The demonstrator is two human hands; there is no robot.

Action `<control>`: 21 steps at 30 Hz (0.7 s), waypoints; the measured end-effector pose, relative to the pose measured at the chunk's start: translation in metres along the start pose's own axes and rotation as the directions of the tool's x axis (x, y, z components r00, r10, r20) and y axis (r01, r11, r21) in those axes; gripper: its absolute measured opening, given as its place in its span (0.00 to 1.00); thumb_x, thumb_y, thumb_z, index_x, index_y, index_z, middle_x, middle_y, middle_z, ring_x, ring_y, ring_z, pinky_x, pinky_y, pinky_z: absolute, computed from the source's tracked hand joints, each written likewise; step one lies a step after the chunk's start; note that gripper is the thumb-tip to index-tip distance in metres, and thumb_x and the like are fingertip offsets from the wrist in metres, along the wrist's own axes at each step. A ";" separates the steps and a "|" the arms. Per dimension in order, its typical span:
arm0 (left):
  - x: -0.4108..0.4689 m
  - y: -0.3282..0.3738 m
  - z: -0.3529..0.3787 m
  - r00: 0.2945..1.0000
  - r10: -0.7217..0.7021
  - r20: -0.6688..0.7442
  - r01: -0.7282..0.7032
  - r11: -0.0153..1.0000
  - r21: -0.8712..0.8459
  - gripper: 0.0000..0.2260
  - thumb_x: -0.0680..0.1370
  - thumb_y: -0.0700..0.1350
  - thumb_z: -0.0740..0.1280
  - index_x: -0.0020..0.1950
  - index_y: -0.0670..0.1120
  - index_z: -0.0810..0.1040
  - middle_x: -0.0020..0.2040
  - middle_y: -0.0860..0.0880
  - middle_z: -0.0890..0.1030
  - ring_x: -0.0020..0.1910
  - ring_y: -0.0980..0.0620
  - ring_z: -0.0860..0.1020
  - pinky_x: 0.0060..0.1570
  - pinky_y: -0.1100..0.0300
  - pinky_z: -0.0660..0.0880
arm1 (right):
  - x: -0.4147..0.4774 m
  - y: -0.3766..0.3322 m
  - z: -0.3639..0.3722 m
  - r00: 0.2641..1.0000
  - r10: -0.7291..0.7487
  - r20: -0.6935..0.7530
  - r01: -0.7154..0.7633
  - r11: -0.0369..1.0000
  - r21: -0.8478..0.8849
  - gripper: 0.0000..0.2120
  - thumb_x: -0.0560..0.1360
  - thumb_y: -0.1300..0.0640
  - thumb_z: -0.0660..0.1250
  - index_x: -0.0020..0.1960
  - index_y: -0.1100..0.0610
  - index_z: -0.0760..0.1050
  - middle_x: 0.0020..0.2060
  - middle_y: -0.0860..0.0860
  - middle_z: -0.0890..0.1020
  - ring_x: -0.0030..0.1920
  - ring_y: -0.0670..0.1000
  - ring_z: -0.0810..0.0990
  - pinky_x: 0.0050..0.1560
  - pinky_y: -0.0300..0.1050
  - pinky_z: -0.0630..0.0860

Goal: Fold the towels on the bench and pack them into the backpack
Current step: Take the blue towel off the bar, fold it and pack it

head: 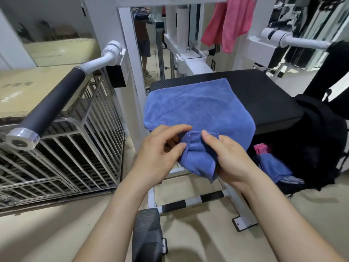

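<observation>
Blue towel point(194, 106) on bench point(264, 95), corner in pinch of left hand point(160, 148), right hand point(230, 156)

— What's on the left?
— A steel wire rack point(75, 148) under a black padded bar point(51, 108).
— Behind?
— White machine frame point(130, 53), perhaps a mirror point(149, 44) within it. Pale beige floor point(56, 233), soft shadows.

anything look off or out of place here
The blue towel sags off the bench's near edge, its corner bunched in the right hand. A pink towel hangs from the machine frame behind, not on the bench.
</observation>
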State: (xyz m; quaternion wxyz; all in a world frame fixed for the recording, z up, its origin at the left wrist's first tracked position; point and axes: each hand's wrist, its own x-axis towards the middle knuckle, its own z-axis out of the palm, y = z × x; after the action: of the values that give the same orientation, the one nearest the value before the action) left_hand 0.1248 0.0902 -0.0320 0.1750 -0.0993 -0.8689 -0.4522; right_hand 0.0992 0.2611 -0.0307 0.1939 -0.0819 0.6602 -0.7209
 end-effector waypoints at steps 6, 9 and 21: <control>0.006 0.000 -0.001 0.965 0.232 -0.119 -0.220 0.970 0.108 0.07 0.71 0.41 0.74 0.48 0.48 0.85 0.39 0.52 0.77 0.37 0.59 0.75 0.41 0.68 0.70 | 0.004 -0.005 -0.002 0.989 0.136 0.061 -0.148 0.943 0.299 0.19 0.83 0.54 0.56 0.61 0.68 0.75 0.56 0.61 0.83 0.59 0.56 0.81 0.65 0.50 0.73; 0.005 0.007 -0.006 0.946 0.274 -0.173 -0.255 0.959 0.122 0.04 0.71 0.41 0.73 0.45 0.46 0.85 0.43 0.51 0.79 0.44 0.54 0.76 0.45 0.65 0.71 | 0.005 -0.009 0.000 0.979 0.182 -0.096 -0.131 0.910 0.393 0.18 0.82 0.53 0.60 0.57 0.67 0.77 0.53 0.60 0.84 0.55 0.53 0.83 0.58 0.44 0.77; 0.018 0.042 -0.023 0.978 0.203 0.036 -0.196 0.970 -0.147 0.06 0.72 0.39 0.71 0.42 0.50 0.82 0.40 0.58 0.82 0.40 0.59 0.79 0.43 0.68 0.72 | -0.014 -0.039 0.007 0.972 -0.235 -0.005 0.235 0.972 -0.011 0.10 0.73 0.72 0.66 0.48 0.63 0.83 0.40 0.57 0.85 0.42 0.50 0.84 0.43 0.39 0.80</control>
State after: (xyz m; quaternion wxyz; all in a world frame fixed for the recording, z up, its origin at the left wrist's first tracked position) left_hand 0.1268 0.0951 0.0188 0.1901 -0.2099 -0.8242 -0.4904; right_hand 0.1082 0.2620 0.0100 0.1048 -0.1583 0.6504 -0.7355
